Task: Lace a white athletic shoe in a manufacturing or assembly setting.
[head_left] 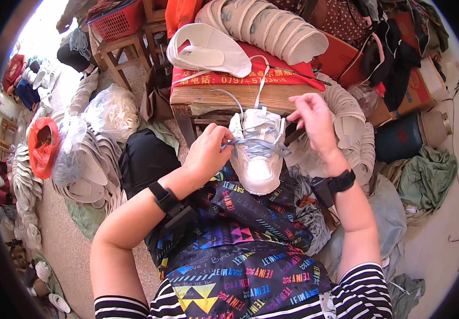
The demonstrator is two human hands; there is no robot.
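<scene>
A white sneaker (258, 173) lies toe toward me on my apron-covered lap, against the edge of a wooden stool. Grey-blue shoelace (261, 146) crosses its front and runs through some eyelets. My left hand (208, 151) pinches the lace at the shoe's left side. Raised beside the shoe's right upper edge is my right hand (314, 119), its fingers bent and drawn together; whatever lies between them is too small to make out. One loose grey lace end (232, 95) curls above the tongue. A white strap (264, 80) stretches from the tongue area up onto the stool.
On the wooden stool (224, 98), a red cloth (203, 80) bears a white shoe upper (213, 50) and a nested row of beige uppers (264, 26). Stacked shoe parts (88, 170) and plastic bags lie left. Grey laces (320, 228) hang by my right side.
</scene>
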